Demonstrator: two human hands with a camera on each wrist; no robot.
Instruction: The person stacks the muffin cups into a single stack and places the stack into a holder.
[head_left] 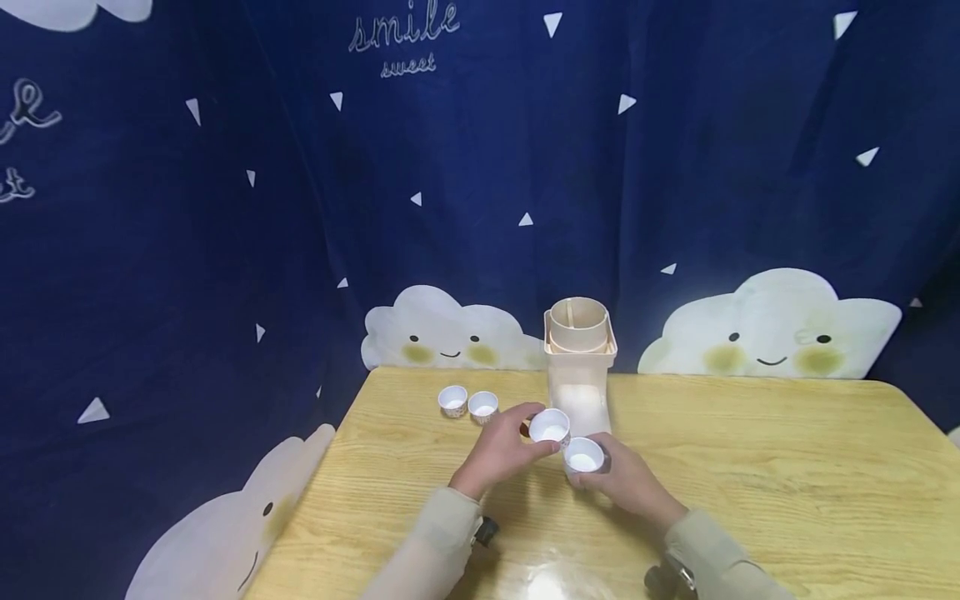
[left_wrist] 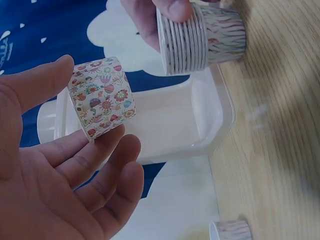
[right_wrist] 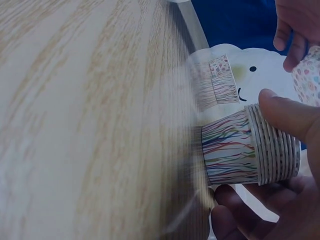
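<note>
Between thumb and fingers, my left hand [head_left: 504, 450] pinches a small paper baking cup [left_wrist: 102, 97] printed with flowers. In the head view its white mouth faces up. My right hand [head_left: 632, 483] grips a stack of paper baking cups [right_wrist: 232, 147] by their rims, the outermost printed with coloured wavy lines. The single cup is close beside the stack, slightly farther from me; the left wrist view shows a gap between them. Both hands are just in front of a cream plastic holder [head_left: 579, 371] with a round tube on top and a white, open front.
Two more paper cups, a left one [head_left: 453, 402] and a right one [head_left: 483, 407], stand side by side on the wooden table [head_left: 750, 467], left of the holder. A dark blue curtain [head_left: 480, 167] with clouds and triangles hangs behind the table's far edge.
</note>
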